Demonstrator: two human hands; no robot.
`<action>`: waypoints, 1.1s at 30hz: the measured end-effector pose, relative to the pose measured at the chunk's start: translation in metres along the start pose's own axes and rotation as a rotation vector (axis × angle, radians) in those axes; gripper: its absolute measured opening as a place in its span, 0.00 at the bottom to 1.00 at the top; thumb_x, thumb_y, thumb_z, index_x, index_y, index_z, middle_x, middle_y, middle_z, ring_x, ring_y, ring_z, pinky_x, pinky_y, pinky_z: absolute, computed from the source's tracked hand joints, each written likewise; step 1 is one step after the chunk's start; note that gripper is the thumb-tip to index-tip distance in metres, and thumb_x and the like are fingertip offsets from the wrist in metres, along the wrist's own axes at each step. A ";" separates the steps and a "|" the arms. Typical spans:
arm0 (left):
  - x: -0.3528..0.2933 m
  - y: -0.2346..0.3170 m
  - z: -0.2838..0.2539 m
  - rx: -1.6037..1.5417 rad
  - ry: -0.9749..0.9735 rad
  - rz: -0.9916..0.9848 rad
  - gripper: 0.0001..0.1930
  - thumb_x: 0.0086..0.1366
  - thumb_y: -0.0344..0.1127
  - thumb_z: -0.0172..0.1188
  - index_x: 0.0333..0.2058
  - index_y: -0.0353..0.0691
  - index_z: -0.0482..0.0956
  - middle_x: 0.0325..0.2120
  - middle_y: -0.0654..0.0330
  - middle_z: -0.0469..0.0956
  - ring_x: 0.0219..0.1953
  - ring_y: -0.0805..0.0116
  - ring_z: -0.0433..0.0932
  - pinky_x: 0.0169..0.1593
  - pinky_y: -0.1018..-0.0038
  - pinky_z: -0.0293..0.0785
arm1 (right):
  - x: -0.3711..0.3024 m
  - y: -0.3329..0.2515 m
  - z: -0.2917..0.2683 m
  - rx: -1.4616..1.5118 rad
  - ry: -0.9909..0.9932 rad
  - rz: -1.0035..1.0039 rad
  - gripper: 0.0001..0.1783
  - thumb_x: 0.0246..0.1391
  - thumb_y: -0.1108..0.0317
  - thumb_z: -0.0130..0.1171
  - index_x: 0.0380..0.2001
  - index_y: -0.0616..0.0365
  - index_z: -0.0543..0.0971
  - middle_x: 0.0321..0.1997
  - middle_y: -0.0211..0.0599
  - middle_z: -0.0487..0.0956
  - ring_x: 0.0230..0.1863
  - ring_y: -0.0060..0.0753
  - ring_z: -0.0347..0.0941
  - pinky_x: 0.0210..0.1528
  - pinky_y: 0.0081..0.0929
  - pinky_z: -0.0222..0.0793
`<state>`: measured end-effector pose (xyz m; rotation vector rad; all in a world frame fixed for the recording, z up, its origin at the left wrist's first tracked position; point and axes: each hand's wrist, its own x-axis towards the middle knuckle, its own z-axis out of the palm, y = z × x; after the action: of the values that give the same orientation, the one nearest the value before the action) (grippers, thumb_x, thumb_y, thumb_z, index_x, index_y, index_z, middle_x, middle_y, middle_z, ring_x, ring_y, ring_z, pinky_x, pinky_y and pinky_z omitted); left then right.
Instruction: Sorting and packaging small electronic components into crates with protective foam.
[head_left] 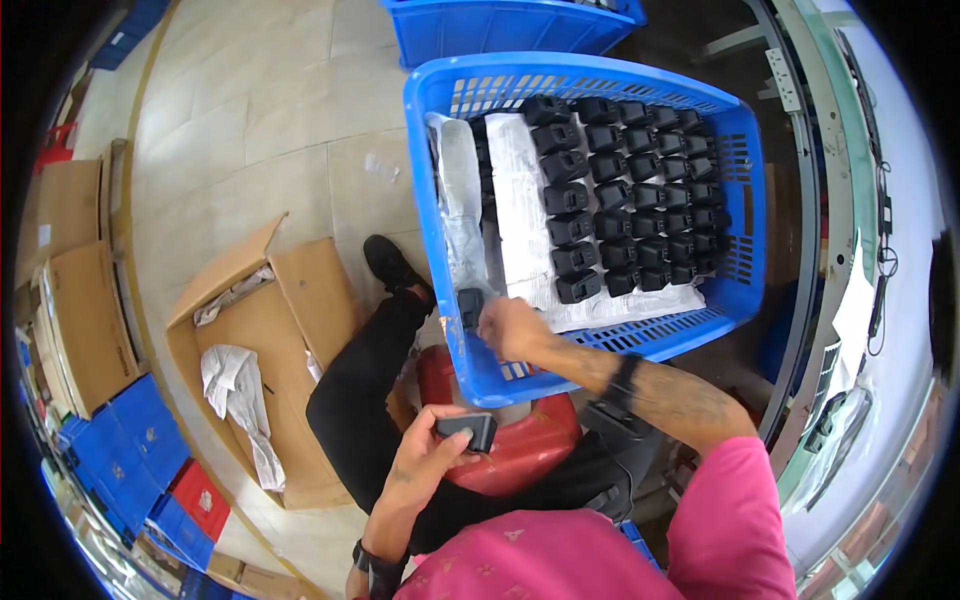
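Observation:
My left hand [428, 452] is closed around a small black plastic housing [468, 432], its thumb on the upper face, in front of the red stool. Over the near left corner of the blue basket [590, 68], my right hand [512, 330] has its fingers curled down; what they hold, if anything, is hidden. Right beside those fingers lies another black housing [470, 306] in the basket's corner. Several rows of similar black housings [570, 198] stand on white paper sheets [522, 200] across the basket. Clear plastic wrap [460, 190] lies along the basket's left side.
An open cardboard box [330, 290] with crumpled paper [238, 385] stands on the floor at left. Below the basket is the red stool [535, 450]. Another blue bin [500, 30] sits beyond it. A workbench edge [850, 200] runs along the right; blue crates [120, 430] line the left.

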<state>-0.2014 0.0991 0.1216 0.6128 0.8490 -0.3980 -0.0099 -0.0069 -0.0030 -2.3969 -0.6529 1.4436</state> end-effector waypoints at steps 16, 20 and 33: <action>0.010 0.033 0.036 0.202 0.296 0.457 0.14 0.64 0.30 0.57 0.47 0.32 0.71 0.40 0.56 0.75 0.39 0.69 0.79 0.43 0.75 0.77 | -0.091 -0.006 -0.070 0.518 0.217 -0.136 0.17 0.46 0.61 0.65 0.31 0.67 0.80 0.25 0.49 0.79 0.26 0.37 0.78 0.31 0.33 0.73; 0.000 0.018 -0.007 0.164 0.425 0.421 0.10 0.66 0.32 0.57 0.43 0.34 0.73 0.40 0.58 0.74 0.37 0.70 0.78 0.43 0.76 0.76 | -0.016 -0.020 -0.044 0.153 0.346 0.035 0.22 0.47 0.57 0.65 0.32 0.70 0.80 0.35 0.64 0.77 0.39 0.60 0.76 0.44 0.45 0.73; 0.001 -0.008 -0.055 0.169 0.489 0.281 0.09 0.66 0.32 0.57 0.43 0.36 0.73 0.37 0.60 0.75 0.37 0.70 0.78 0.42 0.77 0.76 | 0.032 -0.023 0.012 0.029 0.592 -0.049 0.15 0.54 0.63 0.59 0.26 0.67 0.78 0.29 0.58 0.77 0.33 0.61 0.76 0.38 0.47 0.74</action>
<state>-0.2367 0.1281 0.0904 0.9968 1.1812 -0.0592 -0.0130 0.0290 -0.0229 -2.5712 -0.5239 0.6504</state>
